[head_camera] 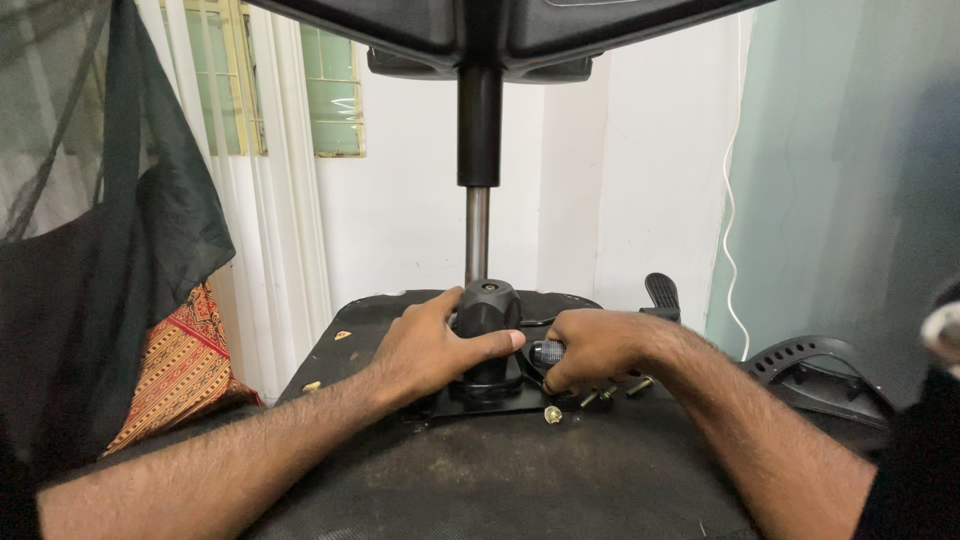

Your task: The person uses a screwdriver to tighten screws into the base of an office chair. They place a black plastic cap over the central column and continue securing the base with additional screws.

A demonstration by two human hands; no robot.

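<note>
No packages, labels, signs or screens anywhere in this shot (and that holds for the whole frame, edge to edge). Nothing boxed, wrapped, printed or lit turns up beside the grip, above it or off to either side.

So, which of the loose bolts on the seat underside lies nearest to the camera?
The brass-coloured bolt: it lies alone, in front of the right hand, while the other bolts sit farther back in a row.
</note>
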